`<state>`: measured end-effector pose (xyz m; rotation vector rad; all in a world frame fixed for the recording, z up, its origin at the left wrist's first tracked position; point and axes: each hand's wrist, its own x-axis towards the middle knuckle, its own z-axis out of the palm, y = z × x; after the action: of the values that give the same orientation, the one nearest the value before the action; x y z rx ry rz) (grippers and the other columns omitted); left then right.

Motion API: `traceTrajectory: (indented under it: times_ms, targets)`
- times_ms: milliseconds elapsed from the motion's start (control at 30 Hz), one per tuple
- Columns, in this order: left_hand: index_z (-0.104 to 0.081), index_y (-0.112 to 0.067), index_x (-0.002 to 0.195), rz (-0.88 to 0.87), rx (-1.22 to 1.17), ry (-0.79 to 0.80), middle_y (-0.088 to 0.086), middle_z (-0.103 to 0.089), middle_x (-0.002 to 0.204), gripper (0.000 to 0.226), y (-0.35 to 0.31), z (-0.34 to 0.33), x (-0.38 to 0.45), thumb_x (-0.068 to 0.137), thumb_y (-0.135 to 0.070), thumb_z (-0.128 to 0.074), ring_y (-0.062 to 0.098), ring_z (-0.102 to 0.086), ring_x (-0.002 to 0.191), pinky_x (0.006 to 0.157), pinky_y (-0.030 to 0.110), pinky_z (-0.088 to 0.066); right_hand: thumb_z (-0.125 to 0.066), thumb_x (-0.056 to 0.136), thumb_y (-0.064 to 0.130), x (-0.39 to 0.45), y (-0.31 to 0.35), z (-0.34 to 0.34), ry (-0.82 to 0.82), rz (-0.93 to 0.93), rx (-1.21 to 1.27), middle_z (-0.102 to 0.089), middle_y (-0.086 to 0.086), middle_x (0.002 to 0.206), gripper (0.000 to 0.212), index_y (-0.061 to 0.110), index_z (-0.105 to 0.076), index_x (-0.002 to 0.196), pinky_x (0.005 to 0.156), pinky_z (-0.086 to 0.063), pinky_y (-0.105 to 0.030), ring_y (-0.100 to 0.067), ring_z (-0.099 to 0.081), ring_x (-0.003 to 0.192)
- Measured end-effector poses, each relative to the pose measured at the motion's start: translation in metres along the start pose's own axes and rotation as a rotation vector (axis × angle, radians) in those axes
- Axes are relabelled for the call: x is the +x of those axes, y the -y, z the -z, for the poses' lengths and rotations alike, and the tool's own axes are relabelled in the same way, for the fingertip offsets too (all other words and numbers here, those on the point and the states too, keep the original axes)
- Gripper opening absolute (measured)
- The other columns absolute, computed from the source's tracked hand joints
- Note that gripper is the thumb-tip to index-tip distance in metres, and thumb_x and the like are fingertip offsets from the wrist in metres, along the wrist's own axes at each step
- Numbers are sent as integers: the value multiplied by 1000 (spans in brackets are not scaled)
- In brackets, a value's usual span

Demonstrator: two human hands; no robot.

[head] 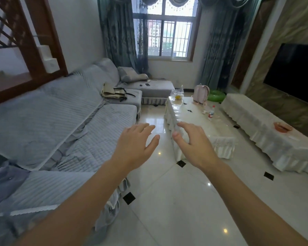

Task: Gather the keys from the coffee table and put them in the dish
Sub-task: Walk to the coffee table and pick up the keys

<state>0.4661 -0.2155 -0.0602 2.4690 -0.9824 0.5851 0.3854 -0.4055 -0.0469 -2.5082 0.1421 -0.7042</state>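
Observation:
The coffee table (196, 121) stands ahead at centre right, covered by a cream cloth under a glossy sheet. Small dark keys (189, 110) lie near its middle, and another dark bit (185, 103) lies farther back; both are too small to make out well. An orange dish (283, 126) rests on the long white-covered cabinet on the right. My left hand (133, 148) and my right hand (194, 142) are stretched out in front of me over the floor, fingers spread, holding nothing. The right hand overlaps the table's near end.
A grey L-shaped sofa (60, 121) fills the left side, with a beige bag (112, 92) on it. On the coffee table stand a plastic bottle (211, 112), a pink backpack (200, 94) and a clear bag of yellow fruit (178, 95). A television (295, 71) hangs at right.

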Motion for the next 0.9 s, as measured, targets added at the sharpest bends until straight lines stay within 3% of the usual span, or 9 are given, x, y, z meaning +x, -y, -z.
traceTrajectory:
  times_ms: [133, 367, 633, 900]
  targets:
    - [-41, -24, 141, 34, -10, 75, 3, -44, 148, 57, 47, -33, 49, 96, -55, -27, 22, -39, 134, 109, 44, -29, -40, 94, 54, 60, -11, -31, 47, 4, -113, -43, 5, 145, 55, 24, -42, 140, 108, -27, -34, -13, -30, 134]
    - [-36, -27, 143, 11, -20, 104, 3, -38, 152, 60, 96, -62, 117, 95, -59, -21, 24, -36, 136, 109, 45, -28, -41, 94, 53, 136, -22, -60, 28, -37, -125, -41, 4, 147, 57, 22, -41, 141, 105, -23, -28, -14, -29, 135]
    - [-35, -28, 144, 51, -27, 94, 3, -36, 153, 63, 129, -86, 186, 93, -62, -19, 24, -34, 138, 110, 46, -26, -41, 93, 54, 203, -49, -89, 37, -100, -19, -44, 4, 145, 56, 23, -42, 140, 109, -29, -38, -15, -31, 134]
    - [-35, -28, 143, 24, 36, 161, 4, -37, 152, 65, 144, -147, 262, 92, -66, -19, 25, -35, 137, 110, 46, -27, -41, 93, 54, 276, -121, -110, 41, -137, 32, -47, 3, 143, 55, 23, -44, 139, 110, -30, -43, -18, -34, 133]
